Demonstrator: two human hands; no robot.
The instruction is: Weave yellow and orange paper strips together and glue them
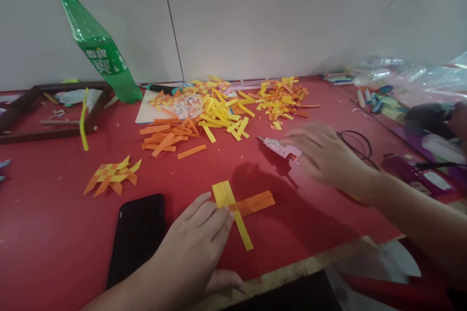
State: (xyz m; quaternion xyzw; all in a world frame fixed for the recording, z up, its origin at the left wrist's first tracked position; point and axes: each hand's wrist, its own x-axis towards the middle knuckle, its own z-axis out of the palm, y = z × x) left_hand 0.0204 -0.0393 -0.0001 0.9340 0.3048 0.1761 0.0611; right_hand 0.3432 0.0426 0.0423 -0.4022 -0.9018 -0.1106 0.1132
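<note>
My left hand lies flat, its fingertips on the left part of crossed paper strips, yellow and orange, on the red table. My right hand is at the handle end of a pink glue gun, whose tip points left; motion blurs this hand, and its grip is unclear. A woven yellow and orange paper piece lies to the left. Beyond the hands are piles of orange strips and yellow strips.
A black phone lies left of my left hand. Behind stand a green bottle and a brown frame. Small paper pieces lie near the wall. At right are a black cable, a purple object and plastic bags.
</note>
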